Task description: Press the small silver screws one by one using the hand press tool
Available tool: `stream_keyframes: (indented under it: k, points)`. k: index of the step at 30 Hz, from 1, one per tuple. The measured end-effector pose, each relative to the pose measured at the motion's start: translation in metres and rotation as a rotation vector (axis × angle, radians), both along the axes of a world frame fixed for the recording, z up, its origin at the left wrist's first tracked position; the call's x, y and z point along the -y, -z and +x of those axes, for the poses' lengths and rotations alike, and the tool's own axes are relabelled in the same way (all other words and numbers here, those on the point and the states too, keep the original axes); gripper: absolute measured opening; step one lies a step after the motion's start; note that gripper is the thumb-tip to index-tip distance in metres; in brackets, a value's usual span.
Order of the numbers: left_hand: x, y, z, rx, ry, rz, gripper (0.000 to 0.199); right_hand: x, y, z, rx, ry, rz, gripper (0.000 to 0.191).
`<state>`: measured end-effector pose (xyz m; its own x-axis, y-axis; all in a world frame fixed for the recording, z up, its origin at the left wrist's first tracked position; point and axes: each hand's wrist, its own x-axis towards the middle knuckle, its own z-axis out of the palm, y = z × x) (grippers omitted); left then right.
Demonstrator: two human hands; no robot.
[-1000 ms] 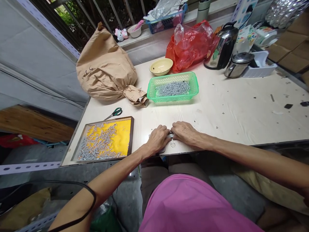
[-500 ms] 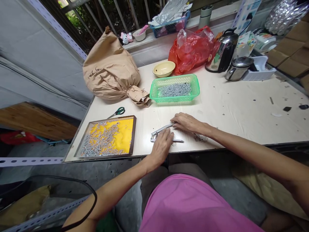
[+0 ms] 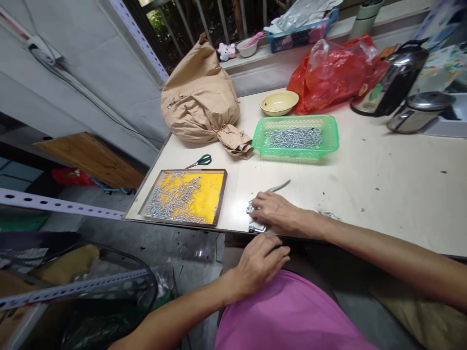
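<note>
Our right hand [image 3: 279, 212] lay over a metal tool [image 3: 279, 186] near the front edge of the table [image 3: 383, 194], with its fingers bent down across the middle of it. One curved handle stuck out beyond the knuckles, and more metal showed to the left of and below the fingers. We could not tell whether those fingers were closed round the tool or only rested on it.

Our left hand [image 3: 260, 260] was just off the table, above our lap and close to the pink shirt [image 3: 288, 311], back upward and fingers loosely curled. Its palm was hidden, so we could not tell whether it held anything.

To the left of the tool sat a shallow tray [image 3: 220, 201] with a yellow bottom, many silver pins [image 3: 171, 201] heaped toward its left side. Scissors [image 3: 202, 160] lay just behind it. Farther back, we had a green basket [image 3: 297, 154] of small silver pieces [image 3: 294, 138], between a brown sack [image 3: 202, 99] and a kettle [image 3: 397, 80].
</note>
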<state>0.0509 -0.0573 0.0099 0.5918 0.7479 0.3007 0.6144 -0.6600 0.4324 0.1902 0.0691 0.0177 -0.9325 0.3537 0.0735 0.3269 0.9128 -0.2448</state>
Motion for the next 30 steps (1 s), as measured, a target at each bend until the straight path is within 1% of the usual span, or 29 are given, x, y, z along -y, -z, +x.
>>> stream_keyframes:
  k: [1,3,5,6,8,10,11,13,16,18,20,21,23,26,28,30]
  points:
    - [0.002,-0.006,-0.012,0.006,-0.087,0.019,0.020,0.004,0.000,-0.007,0.009,-0.047,-0.007,0.017]
    - [-0.003,-0.016,-0.042,0.000,-0.340,0.041,0.019,0.009,0.003,-0.018,0.027,-0.091,0.006,0.017]
    - [-0.016,-0.022,-0.081,-0.015,-0.616,0.037,0.018,0.011,0.008,-0.029,0.030,-0.114,0.047,0.017]
    - [-0.024,-0.023,-0.101,-0.034,-0.726,0.024,0.018,0.011,0.011,-0.033,0.028,-0.131,0.066,0.017]
    - [-0.039,-0.021,-0.140,-0.087,-0.878,-0.014,0.019,0.011,0.016,-0.040,0.017,-0.140,0.078,0.016]
    - [-0.053,-0.015,-0.171,-0.147,-0.955,-0.055,0.019,0.007,0.015,-0.042,-0.019,-0.075,0.065,0.016]
    - [-0.059,-0.012,-0.183,-0.181,-0.976,-0.069,0.020,0.002,0.012,-0.040,-0.051,-0.009,0.062,0.017]
    - [-0.070,-0.006,-0.198,-0.257,-0.985,-0.076,0.022,-0.014,0.000,-0.031,-0.140,0.156,0.084,0.020]
    - [-0.084,0.000,-0.207,-0.360,-0.941,-0.053,0.024,-0.050,-0.028,-0.007,-0.234,0.415,0.204,0.022]
    - [-0.093,0.003,-0.208,-0.426,-0.893,-0.053,0.023,-0.074,-0.044,0.011,-0.198,0.600,0.334,0.024]
    - [-0.101,0.005,-0.209,-0.490,-0.848,-0.071,0.024,-0.089,-0.052,0.025,-0.142,0.706,0.429,0.027]
    - [-0.105,0.007,-0.210,-0.523,-0.824,-0.078,0.023,-0.091,-0.052,0.029,-0.129,0.721,0.447,0.029]
    - [-0.111,0.008,-0.212,-0.580,-0.777,-0.077,0.022,-0.086,-0.044,0.032,-0.132,0.684,0.410,0.032]
    - [-0.117,0.002,-0.213,-0.592,-0.733,-0.079,0.020,-0.056,-0.023,0.029,-0.155,0.573,0.218,0.031]
    - [-0.116,-0.006,-0.206,-0.482,-0.753,-0.101,0.018,-0.030,-0.007,0.026,-0.131,0.487,0.034,0.030]
    - [-0.109,-0.015,-0.189,-0.256,-0.794,-0.198,0.015,-0.005,0.006,0.027,-0.089,0.432,-0.130,0.030]
